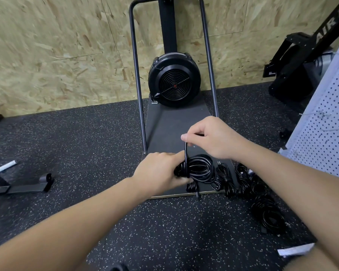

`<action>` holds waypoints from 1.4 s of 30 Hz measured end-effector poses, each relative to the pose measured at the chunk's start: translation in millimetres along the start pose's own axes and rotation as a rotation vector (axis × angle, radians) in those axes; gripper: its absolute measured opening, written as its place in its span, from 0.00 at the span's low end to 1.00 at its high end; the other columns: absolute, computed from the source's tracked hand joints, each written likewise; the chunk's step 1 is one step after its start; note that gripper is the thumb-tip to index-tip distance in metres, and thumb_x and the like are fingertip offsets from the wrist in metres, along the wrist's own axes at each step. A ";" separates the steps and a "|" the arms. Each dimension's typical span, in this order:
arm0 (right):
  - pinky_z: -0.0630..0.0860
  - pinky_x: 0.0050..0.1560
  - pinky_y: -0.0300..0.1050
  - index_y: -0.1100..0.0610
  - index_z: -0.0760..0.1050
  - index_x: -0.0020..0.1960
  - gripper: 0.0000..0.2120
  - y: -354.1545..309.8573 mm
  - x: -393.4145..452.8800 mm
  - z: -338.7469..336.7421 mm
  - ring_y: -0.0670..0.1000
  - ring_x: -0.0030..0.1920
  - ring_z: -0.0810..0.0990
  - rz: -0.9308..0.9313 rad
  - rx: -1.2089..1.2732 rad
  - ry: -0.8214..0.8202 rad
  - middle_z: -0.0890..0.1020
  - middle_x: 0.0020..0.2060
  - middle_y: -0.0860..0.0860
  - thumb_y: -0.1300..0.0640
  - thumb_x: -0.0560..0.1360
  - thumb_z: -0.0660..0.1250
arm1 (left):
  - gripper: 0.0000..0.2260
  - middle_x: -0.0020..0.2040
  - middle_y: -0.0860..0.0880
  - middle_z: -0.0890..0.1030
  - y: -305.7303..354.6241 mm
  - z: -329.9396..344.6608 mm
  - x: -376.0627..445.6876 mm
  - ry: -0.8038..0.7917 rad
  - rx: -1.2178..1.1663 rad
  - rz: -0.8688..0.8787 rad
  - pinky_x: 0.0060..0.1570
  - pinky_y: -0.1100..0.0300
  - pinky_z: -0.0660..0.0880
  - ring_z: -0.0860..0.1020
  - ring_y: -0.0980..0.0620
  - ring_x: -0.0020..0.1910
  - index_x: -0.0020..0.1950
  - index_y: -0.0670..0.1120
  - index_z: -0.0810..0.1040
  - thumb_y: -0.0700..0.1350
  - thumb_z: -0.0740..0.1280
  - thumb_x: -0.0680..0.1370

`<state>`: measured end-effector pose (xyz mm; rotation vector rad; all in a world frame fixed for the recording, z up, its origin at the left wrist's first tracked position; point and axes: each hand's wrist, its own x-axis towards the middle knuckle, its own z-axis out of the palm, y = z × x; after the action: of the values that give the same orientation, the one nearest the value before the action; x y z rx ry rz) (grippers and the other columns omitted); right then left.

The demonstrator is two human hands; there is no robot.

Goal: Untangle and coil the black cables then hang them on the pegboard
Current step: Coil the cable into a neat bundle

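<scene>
My left hand point(160, 171) grips one side of a coiled black cable point(199, 169), held above the dark platform. A strand of the same cable rises from the coil to my right hand point(211, 136), which pinches it between thumb and fingers just above the coil. Several other black cable bundles point(243, 182) lie on the platform edge and the floor to the right, and one larger coil point(268, 214) sits nearer to me. The white pegboard point(325, 118) leans at the far right, with a few wire hooks on it.
A black fan machine point(174, 79) with a tubular frame stands on the dark platform point(170, 122) against the chipboard wall. A second black machine point(301, 61) stands at the back right. Metal stand feet point(25, 184) lie at left on the speckled rubber floor.
</scene>
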<state>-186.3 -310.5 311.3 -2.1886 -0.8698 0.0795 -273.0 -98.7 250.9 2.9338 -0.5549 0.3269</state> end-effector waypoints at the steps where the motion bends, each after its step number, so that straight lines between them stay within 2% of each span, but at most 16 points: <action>1: 0.64 0.35 0.49 0.52 0.84 0.37 0.20 4.6 1.0 -1.1 0.49 0.29 0.65 0.016 0.027 0.002 0.71 0.26 0.54 0.42 0.83 0.72 | 0.22 0.47 0.53 0.85 1.8 -1.1 -0.8 0.046 -0.022 0.029 0.42 0.49 0.80 0.84 0.41 0.45 0.61 0.60 0.68 0.71 0.67 0.76; 4: 0.61 0.36 0.49 0.54 0.85 0.38 0.20 15.3 1.9 -3.0 0.50 0.29 0.63 0.068 0.126 -0.010 0.67 0.24 0.48 0.42 0.82 0.73 | 0.22 0.39 0.54 0.80 2.6 -4.3 -1.2 0.142 -0.064 0.069 0.35 0.49 0.78 0.80 0.41 0.38 0.50 0.56 0.65 0.69 0.70 0.76; 6: 0.62 0.36 0.48 0.56 0.85 0.38 0.20 20.1 2.9 -3.3 0.51 0.30 0.64 0.109 0.184 -0.007 0.68 0.25 0.49 0.41 0.80 0.76 | 0.23 0.37 0.56 0.76 1.6 -6.8 -1.1 0.162 -0.111 0.060 0.35 0.48 0.78 0.78 0.44 0.37 0.50 0.54 0.66 0.68 0.73 0.76; 10: 0.68 0.39 0.45 0.59 0.85 0.36 0.24 31.0 9.0 -4.2 0.50 0.32 0.71 0.183 0.281 0.037 0.78 0.29 0.56 0.39 0.73 0.82 | 0.22 0.46 0.57 0.84 3.7 -16.6 -3.6 0.077 -0.505 -0.062 0.48 0.48 0.80 0.82 0.52 0.45 0.59 0.56 0.78 0.63 0.81 0.74; 13: 0.65 0.39 0.48 0.62 0.83 0.38 0.26 39.8 9.7 -0.6 0.53 0.34 0.68 0.264 0.364 0.034 0.77 0.31 0.58 0.39 0.74 0.81 | 0.23 0.52 0.59 0.86 7.3 -22.3 -4.5 0.099 -0.650 -0.144 0.56 0.49 0.80 0.84 0.54 0.52 0.63 0.57 0.80 0.58 0.84 0.73; 17: 0.66 0.39 0.53 0.59 0.87 0.46 0.06 52.6 8.3 8.2 0.57 0.39 0.70 0.303 0.424 -0.029 0.83 0.37 0.65 0.61 0.80 0.72 | 0.25 0.55 0.60 0.86 8.0 -20.1 -4.2 0.137 -0.696 -0.207 0.62 0.50 0.79 0.84 0.56 0.57 0.65 0.56 0.79 0.56 0.85 0.73; 18: 0.68 0.39 0.53 0.57 0.88 0.47 0.09 56.7 7.0 9.3 0.57 0.38 0.72 0.299 0.432 -0.046 0.85 0.39 0.65 0.65 0.80 0.70 | 0.27 0.56 0.62 0.86 8.3 -19.2 -3.3 0.146 -0.698 -0.234 0.62 0.53 0.79 0.83 0.59 0.58 0.66 0.57 0.78 0.56 0.85 0.72; 21: 0.66 0.31 0.44 0.52 0.88 0.50 0.13 50.5 -0.4 7.8 0.50 0.31 0.69 0.245 0.502 -0.073 0.84 0.34 0.53 0.67 0.83 0.69 | 0.31 0.57 0.63 0.85 4.2 -18.8 1.5 0.202 -0.676 -0.330 0.59 0.60 0.77 0.82 0.64 0.57 0.68 0.57 0.73 0.58 0.84 0.72; 25: 0.70 0.35 0.39 0.50 0.84 0.64 0.14 23.1 -8.6 20.0 0.47 0.37 0.75 0.157 0.594 -0.106 0.89 0.51 0.48 0.62 0.81 0.75 | 0.30 0.60 0.63 0.84 -1.1 -17.1 6.9 0.254 -0.602 -0.444 0.60 0.49 0.80 0.84 0.55 0.58 0.72 0.63 0.67 0.58 0.81 0.76; 27: 0.76 0.39 0.39 0.50 0.85 0.61 0.10 12.8 -9.2 33.6 0.41 0.39 0.81 0.177 0.590 -0.034 0.90 0.50 0.45 0.52 0.80 0.77 | 0.29 0.60 0.61 0.84 4.0 -13.2 7.6 0.255 -0.473 -0.483 0.56 0.45 0.81 0.85 0.47 0.56 0.73 0.64 0.65 0.60 0.78 0.78; 28: 0.77 0.41 0.41 0.50 0.86 0.57 0.08 11.2 -6.8 39.1 0.41 0.38 0.81 0.181 0.510 0.058 0.89 0.45 0.42 0.48 0.81 0.77 | 0.29 0.60 0.60 0.84 8.4 -11.5 7.3 0.242 -0.424 -0.489 0.55 0.45 0.81 0.85 0.45 0.55 0.74 0.63 0.64 0.60 0.76 0.79; 30: 0.71 0.39 0.45 0.50 0.86 0.49 0.11 13.4 -4.1 40.1 0.42 0.33 0.76 0.180 0.339 0.179 0.84 0.34 0.43 0.43 0.81 0.75 | 0.30 0.59 0.57 0.85 11.9 -6.2 6.6 0.172 -0.463 -0.457 0.55 0.46 0.80 0.85 0.45 0.55 0.76 0.62 0.61 0.59 0.75 0.80; 33: 0.63 0.33 0.41 0.55 0.81 0.38 0.19 19.1 -6.0 24.1 0.45 0.29 0.67 0.184 0.343 0.135 0.75 0.29 0.47 0.44 0.83 0.73 | 0.20 0.50 0.58 0.86 16.0 -8.4 5.3 0.035 -0.688 -0.397 0.51 0.52 0.78 0.83 0.55 0.46 0.72 0.62 0.65 0.62 0.69 0.84; 35: 0.61 0.30 0.41 0.60 0.76 0.36 0.24 18.2 -7.4 17.7 0.47 0.28 0.66 0.184 0.307 0.102 0.74 0.28 0.48 0.44 0.83 0.73 | 0.11 0.48 0.54 0.85 14.3 -15.3 7.6 0.018 -0.765 -0.410 0.51 0.52 0.76 0.81 0.54 0.45 0.64 0.60 0.70 0.64 0.61 0.87; 38: 0.64 0.30 0.44 0.57 0.74 0.34 0.25 14.5 -6.6 22.2 0.49 0.26 0.67 0.155 0.230 0.020 0.75 0.27 0.49 0.44 0.84 0.71 | 0.12 0.48 0.54 0.81 3.3 -19.0 10.1 0.022 -0.806 -0.423 0.61 0.57 0.77 0.80 0.61 0.48 0.53 0.57 0.73 0.64 0.60 0.88; 42: 0.65 0.30 0.44 0.58 0.73 0.34 0.26 12.6 -1.7 21.0 0.51 0.26 0.68 0.130 0.218 -0.035 0.75 0.26 0.49 0.44 0.85 0.69 | 0.13 0.51 0.49 0.86 7.0 -23.2 8.1 0.082 -1.071 -0.476 0.63 0.33 0.79 0.84 0.47 0.52 0.59 0.51 0.80 0.59 0.68 0.84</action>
<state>-187.1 -304.2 287.5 -2.0408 -0.7021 0.2644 -272.6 -103.9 275.8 1.9007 0.0306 0.0455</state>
